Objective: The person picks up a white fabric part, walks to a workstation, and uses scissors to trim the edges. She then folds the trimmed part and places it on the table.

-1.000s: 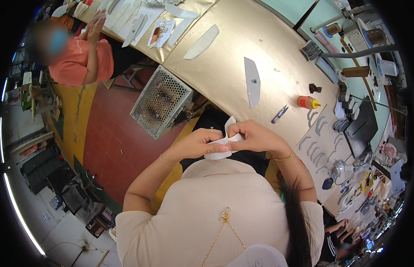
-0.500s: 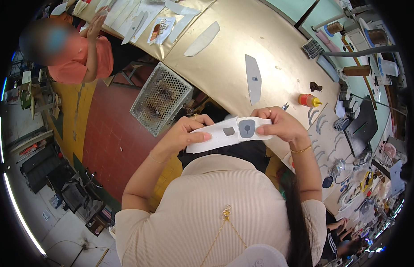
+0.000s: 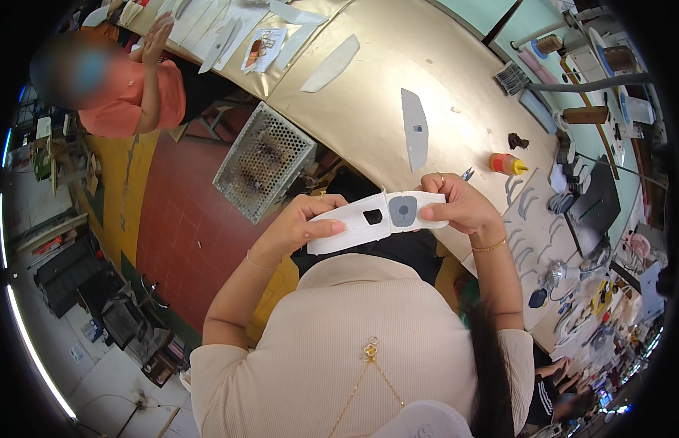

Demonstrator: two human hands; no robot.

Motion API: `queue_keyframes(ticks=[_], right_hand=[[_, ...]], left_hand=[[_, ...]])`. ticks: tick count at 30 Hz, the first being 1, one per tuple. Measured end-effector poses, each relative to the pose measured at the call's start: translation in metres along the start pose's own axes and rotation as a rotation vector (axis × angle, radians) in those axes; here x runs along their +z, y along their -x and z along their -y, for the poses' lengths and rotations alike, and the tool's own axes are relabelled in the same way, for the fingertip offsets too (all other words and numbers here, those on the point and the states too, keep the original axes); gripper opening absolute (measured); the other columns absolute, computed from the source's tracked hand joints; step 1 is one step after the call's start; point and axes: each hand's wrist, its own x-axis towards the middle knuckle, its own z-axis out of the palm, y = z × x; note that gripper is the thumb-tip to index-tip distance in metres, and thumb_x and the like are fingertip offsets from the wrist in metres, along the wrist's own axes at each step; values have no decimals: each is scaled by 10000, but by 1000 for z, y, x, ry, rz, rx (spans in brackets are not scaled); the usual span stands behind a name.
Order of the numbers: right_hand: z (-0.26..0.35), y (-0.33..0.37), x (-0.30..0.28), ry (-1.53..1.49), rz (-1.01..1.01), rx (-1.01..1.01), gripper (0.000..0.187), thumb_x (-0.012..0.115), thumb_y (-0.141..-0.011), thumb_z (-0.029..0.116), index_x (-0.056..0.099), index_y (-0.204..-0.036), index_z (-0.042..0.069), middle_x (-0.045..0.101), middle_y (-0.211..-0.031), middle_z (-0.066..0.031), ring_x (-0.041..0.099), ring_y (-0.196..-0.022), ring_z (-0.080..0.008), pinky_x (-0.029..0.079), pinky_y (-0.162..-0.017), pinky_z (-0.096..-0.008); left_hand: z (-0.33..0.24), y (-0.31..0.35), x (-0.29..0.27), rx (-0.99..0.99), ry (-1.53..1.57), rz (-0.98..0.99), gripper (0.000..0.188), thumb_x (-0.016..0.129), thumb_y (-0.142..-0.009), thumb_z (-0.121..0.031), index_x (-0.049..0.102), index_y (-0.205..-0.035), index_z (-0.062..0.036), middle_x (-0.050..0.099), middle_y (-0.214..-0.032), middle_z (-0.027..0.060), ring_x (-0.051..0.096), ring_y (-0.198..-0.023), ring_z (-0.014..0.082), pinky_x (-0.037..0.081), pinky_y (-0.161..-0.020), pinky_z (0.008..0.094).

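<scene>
Between both hands, above my lap, is a white flat panel (image 3: 350, 235) of leather-like or fabric-like material, with a seam or fold across its middle. Its left half has a small cut-out window (image 3: 373, 217), dark behind. On the right half lies a grey rounded patch (image 3: 403, 212) with a darker keyhole-like mark. My left hand (image 3: 310, 223) pinches the left end, thumb on top. My right hand (image 3: 463, 208) grips the right end, its thumb beside the grey patch. The fingers underneath are partly hidden.
Ahead is a gold-coloured table (image 3: 376, 109) bearing a grey panel (image 3: 415, 131), a white panel (image 3: 332, 64) and a yellow-capped bottle (image 3: 506, 164). Curved grey strips lie at right. A perforated metal box (image 3: 263, 162) stands left of the table, and a co-worker in an orange shirt (image 3: 120, 98) is beyond.
The panel has tilted slightly in my hands, and its cut-out now shows dark where it looked grey. Both hands keep their grip.
</scene>
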Motion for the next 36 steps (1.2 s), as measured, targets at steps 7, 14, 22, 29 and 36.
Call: queue_keyframes(ticks=[7, 14, 22, 29, 36], right_hand=[[11, 5, 9, 35, -35, -1, 374, 757, -755, 81, 399, -654, 120, 444, -641, 64, 374, -591, -23, 281, -516, -195], [14, 5, 18, 83, 18, -29, 374, 756, -765, 101, 399, -652, 119, 433, -632, 73, 361, -588, -20, 264, -511, -189], [19, 4, 26, 100, 28, -40, 388, 768, -755, 105, 394, -653, 117, 439, -641, 65, 364, -601, -29, 271, -523, -194], [19, 5, 30, 114, -5, -75, 345, 780, -742, 96, 437, -770, 101, 476, -672, 52, 438, -636, -35, 343, -572, -185], [26, 6, 32, 93, 72, -18, 346, 759, -759, 89, 499, -983, 46, 658, -888, -40, 597, -815, -71, 458, -727, -188]], left_hand=[[-4, -3, 2, 68, -184, 66, 202, 697, -789, -143, 679, -851, 49, 590, -867, 57, 510, -773, 106, 405, -663, 232], [-24, -10, 10, 42, -325, 150, 304, 699, -811, -218, 643, -958, 42, 622, -841, 57, 546, -757, 104, 462, -715, 273], [-34, -24, 22, 37, -335, 128, 277, 708, -801, -252, 682, -869, 15, 635, -706, 41, 545, -646, 84, 433, -614, 225], [-39, -20, 26, 28, -322, 79, 241, 706, -808, -219, 683, -848, 18, 625, -672, 25, 513, -587, 52, 403, -531, 219], [-36, -16, 28, 87, -293, 77, 227, 699, -816, -193, 681, -860, 29, 622, -671, 20, 501, -580, 37, 389, -515, 198]])
